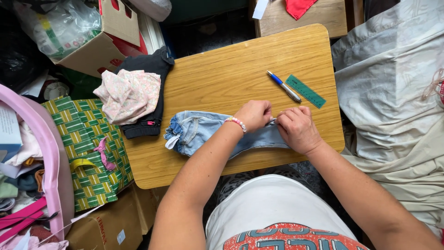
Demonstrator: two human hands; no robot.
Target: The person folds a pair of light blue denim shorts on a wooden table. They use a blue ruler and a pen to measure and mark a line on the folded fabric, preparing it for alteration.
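Observation:
A small pair of light blue jeans lies across the near part of a wooden table, waistband to the left. My left hand, with a bead bracelet on the wrist, and my right hand meet at the hem end of the leg. Both pinch the denim edge between closed fingers. The fabric under my hands is hidden. A blue and silver pen and a short green ruler lie just beyond my hands.
A floral cloth sits on folded black clothing at the table's left edge. A green checked box, cardboard boxes and a pink-rimmed basket crowd the left. Pale fabric lies to the right.

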